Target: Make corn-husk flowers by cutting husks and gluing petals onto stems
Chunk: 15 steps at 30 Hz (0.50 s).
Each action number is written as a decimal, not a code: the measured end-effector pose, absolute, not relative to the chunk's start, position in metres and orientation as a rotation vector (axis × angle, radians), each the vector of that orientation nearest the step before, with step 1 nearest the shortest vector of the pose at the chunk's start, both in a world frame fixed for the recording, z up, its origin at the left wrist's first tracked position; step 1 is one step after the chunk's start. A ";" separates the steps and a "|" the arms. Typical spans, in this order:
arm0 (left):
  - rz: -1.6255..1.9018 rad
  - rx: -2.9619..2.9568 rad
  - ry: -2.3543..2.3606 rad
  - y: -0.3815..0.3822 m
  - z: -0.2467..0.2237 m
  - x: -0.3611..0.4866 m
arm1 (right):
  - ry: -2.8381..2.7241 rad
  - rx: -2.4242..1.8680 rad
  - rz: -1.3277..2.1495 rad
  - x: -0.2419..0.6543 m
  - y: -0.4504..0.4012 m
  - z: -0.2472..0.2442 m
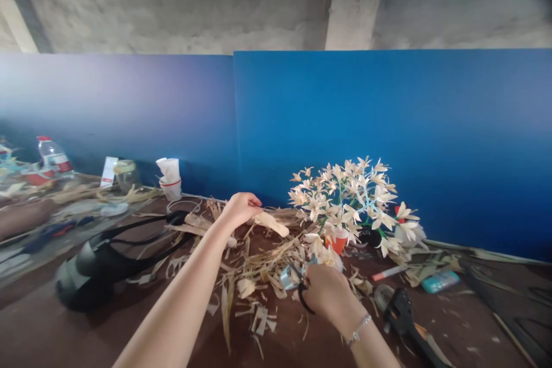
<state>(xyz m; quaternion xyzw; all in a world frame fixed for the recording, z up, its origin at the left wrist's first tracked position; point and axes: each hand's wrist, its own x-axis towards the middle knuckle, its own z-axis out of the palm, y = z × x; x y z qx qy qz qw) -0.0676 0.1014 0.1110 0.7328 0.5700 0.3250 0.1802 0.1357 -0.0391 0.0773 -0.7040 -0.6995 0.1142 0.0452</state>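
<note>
My left hand [242, 209] reaches toward the back of the table, its fingers closed on a pale dried husk piece [271, 222]. In my right hand [326, 291] is a pair of black-handled scissors [305, 294], with the blades pointing up and left. A small silver-blue roll [290, 277] lies by the blades. Behind my right hand stands a bunch of cream husk flowers [345, 195] on green and pale blue stems, in an orange cup [337, 240]. Dried husk scraps [259, 261] are scattered between and around my hands.
A glue gun [405, 316], a blue packet [440, 282] and an orange-and-white marker [388, 273] lie at right. At left are a black strapped headset [95, 270], paper cups [171, 178], a glass jar [126, 175], a bottle [54, 155] and another person's arm [26, 217]. A blue partition [366, 109] rises behind.
</note>
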 end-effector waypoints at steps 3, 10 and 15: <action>1.022 1.956 1.564 0.093 0.108 -0.081 | -2.135 -1.952 0.531 0.138 -0.036 0.071; 1.188 1.485 1.350 0.066 0.094 -0.101 | -1.949 -1.619 0.943 0.136 -0.030 0.062; 1.372 1.319 1.321 0.052 0.101 -0.109 | -1.635 -1.487 1.113 0.125 -0.025 0.065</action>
